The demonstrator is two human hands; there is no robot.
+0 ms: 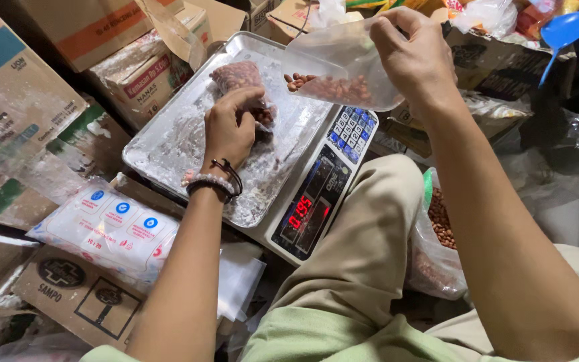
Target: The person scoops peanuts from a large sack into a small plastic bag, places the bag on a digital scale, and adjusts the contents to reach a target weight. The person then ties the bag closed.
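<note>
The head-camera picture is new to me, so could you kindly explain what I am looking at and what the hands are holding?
There is no machine here: a camera worn on a person's head looks down at their own two bare hands and their lap. The left hand, with bands at the wrist, rests on a filled bag of peanuts that lies in a metal tray. The tray sits on an electronic scale with a lit red display and a keypad. The right hand holds up a clear plastic bag with a few peanuts in it, above the scale. To the right of the knee, an open sack of peanuts stands. Cardboard boxes and a white packet lie to the left; a blue scoop shows at top right.
</note>
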